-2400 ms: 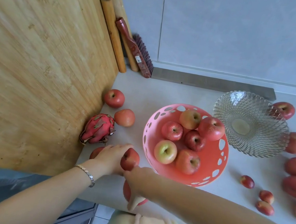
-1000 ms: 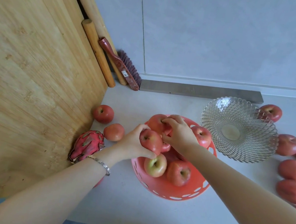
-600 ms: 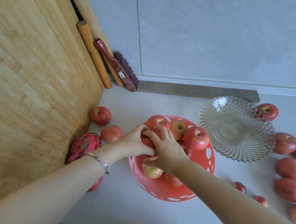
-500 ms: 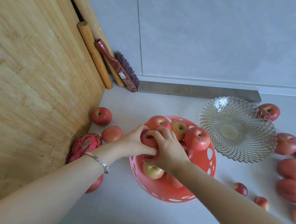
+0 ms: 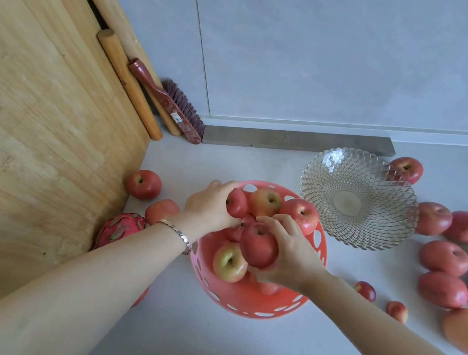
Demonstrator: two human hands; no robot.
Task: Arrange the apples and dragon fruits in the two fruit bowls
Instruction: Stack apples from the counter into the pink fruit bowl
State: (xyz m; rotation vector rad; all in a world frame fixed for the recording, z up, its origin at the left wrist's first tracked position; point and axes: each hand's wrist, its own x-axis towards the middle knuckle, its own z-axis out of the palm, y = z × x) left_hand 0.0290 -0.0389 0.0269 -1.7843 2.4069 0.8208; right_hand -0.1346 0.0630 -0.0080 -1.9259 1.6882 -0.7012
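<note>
While the right hand (image 5: 285, 252) cups a large red apple (image 5: 258, 244) just above the heap in the pink perforated bowl (image 5: 240, 304), fingers curled round its right side and underside, the left hand (image 5: 211, 204) wraps its fingers over a smaller apple (image 5: 237, 203) at the bowl's far-left rim. The bowl stands in the middle of the counter (image 5: 205, 340) and looks nearly full. The held apple therefore wants a hollow, probably the gap between the yellow-green apple (image 5: 229, 261) and the smaller apple. It should go down stem-up and be released only once it sits without rocking; the left hand's grip can steady the neighbours against rolling out. The glass bowl (image 5: 358, 198), toward the counter's back right, holds nothing, and the dragon fruit (image 5: 120, 229) lies at the left edge against the bamboo board (image 5: 40, 122). Half a second ago both hands met on one apple near the bowl's left side; now they are apart, each with its own fruit.
</note>
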